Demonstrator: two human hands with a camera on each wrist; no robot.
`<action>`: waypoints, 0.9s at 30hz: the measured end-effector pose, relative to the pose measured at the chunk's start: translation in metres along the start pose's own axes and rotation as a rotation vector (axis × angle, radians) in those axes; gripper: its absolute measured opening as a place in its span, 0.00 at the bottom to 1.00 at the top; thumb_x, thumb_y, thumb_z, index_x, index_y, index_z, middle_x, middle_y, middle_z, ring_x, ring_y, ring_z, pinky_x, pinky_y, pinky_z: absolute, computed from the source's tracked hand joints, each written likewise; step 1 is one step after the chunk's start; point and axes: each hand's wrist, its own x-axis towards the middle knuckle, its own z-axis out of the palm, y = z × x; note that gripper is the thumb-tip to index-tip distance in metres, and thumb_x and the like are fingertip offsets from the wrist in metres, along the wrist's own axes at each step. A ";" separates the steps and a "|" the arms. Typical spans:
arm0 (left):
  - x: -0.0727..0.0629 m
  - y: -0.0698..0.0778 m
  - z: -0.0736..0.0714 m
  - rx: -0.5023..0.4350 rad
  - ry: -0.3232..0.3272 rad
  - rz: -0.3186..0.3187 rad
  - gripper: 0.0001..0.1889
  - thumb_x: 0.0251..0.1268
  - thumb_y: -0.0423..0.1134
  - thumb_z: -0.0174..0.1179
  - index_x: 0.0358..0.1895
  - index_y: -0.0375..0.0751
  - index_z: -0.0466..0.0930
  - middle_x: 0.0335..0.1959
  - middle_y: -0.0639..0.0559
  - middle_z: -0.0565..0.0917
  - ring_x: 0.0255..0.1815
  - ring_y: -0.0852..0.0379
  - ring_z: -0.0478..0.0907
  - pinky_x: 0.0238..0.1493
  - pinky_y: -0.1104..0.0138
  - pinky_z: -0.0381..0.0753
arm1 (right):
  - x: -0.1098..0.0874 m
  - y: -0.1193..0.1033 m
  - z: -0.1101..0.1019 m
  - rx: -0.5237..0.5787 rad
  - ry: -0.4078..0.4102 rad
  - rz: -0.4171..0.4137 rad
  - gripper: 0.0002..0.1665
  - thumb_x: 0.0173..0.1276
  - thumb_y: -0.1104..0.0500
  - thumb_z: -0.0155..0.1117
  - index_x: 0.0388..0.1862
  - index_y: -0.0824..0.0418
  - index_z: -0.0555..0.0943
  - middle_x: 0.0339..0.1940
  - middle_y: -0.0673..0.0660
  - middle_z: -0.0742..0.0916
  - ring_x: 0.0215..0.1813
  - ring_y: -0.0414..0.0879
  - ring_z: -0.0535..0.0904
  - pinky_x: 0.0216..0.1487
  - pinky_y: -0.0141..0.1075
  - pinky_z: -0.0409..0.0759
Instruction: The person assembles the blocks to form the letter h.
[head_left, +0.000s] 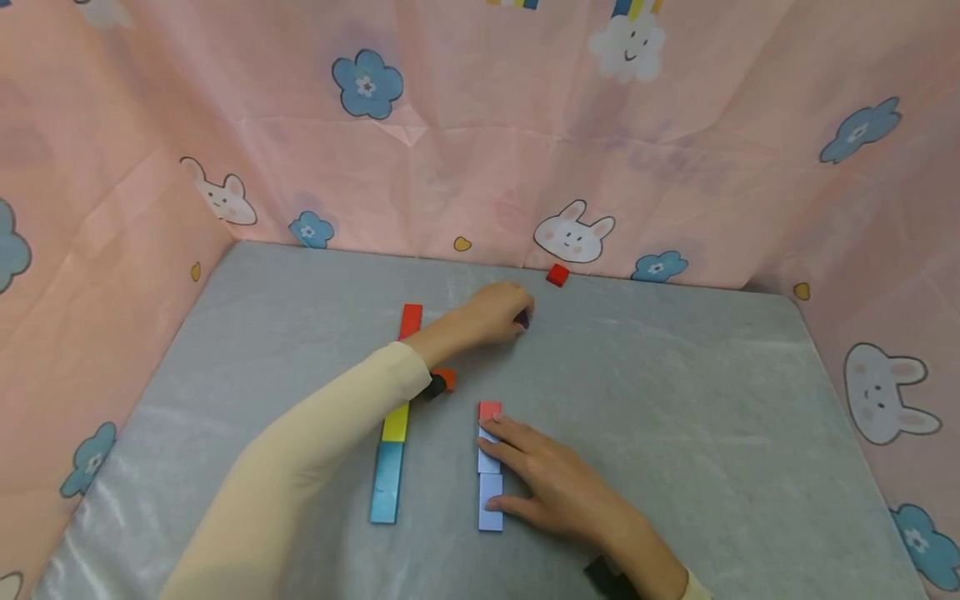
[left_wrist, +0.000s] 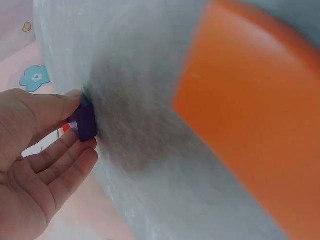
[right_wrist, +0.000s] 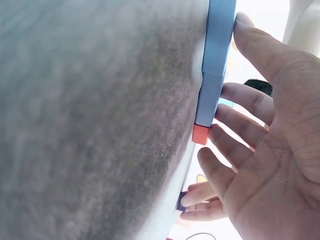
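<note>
My left hand (head_left: pixel 491 315) reaches across a row of coloured blocks and pinches a dark purple block (left_wrist: pixel 86 122) between thumb and fingers, at or just above the grey cloth. My right hand (head_left: pixel 558 479) lies beside a second row, fingers extended, with fingertips touching the blocks. That row has two periwinkle-blue blocks (head_left: pixel 491 504) end to end and a small coral-red block (head_left: pixel 489 409) at the far end. Under my left wrist, an orange block (head_left: pixel 448 379) shows partly; it looms large in the left wrist view.
The left row runs from a red block (head_left: pixel 411 319) through a yellow block (head_left: pixel 395 423) to light-blue blocks (head_left: pixel 386 483); my sleeve covers its middle. A small red block (head_left: pixel 557 275) sits at the back edge. Pink printed curtain (head_left: pixel 480 167) borders the grey table (head_left: pixel 697 417).
</note>
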 end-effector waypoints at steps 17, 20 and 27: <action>-0.064 -0.009 -0.008 0.013 0.057 0.010 0.18 0.73 0.40 0.69 0.63 0.40 0.86 0.57 0.44 0.88 0.57 0.49 0.85 0.63 0.57 0.87 | 0.005 -0.003 -0.003 -0.012 -0.062 0.044 0.44 0.67 0.32 0.70 0.78 0.47 0.75 0.85 0.51 0.71 0.84 0.51 0.68 0.81 0.53 0.73; -0.075 -0.007 -0.006 -0.016 0.051 0.004 0.20 0.73 0.40 0.69 0.64 0.40 0.85 0.59 0.44 0.88 0.58 0.48 0.85 0.63 0.57 0.87 | 0.004 -0.003 -0.002 -0.022 -0.046 0.031 0.44 0.68 0.32 0.70 0.78 0.48 0.75 0.85 0.52 0.71 0.84 0.52 0.69 0.80 0.54 0.74; -0.097 -0.007 0.002 -0.072 0.054 -0.012 0.22 0.73 0.40 0.69 0.66 0.39 0.83 0.61 0.43 0.87 0.59 0.48 0.85 0.63 0.57 0.88 | 0.003 -0.002 -0.001 -0.033 0.005 -0.005 0.44 0.69 0.31 0.69 0.78 0.50 0.76 0.84 0.53 0.73 0.82 0.52 0.71 0.78 0.53 0.76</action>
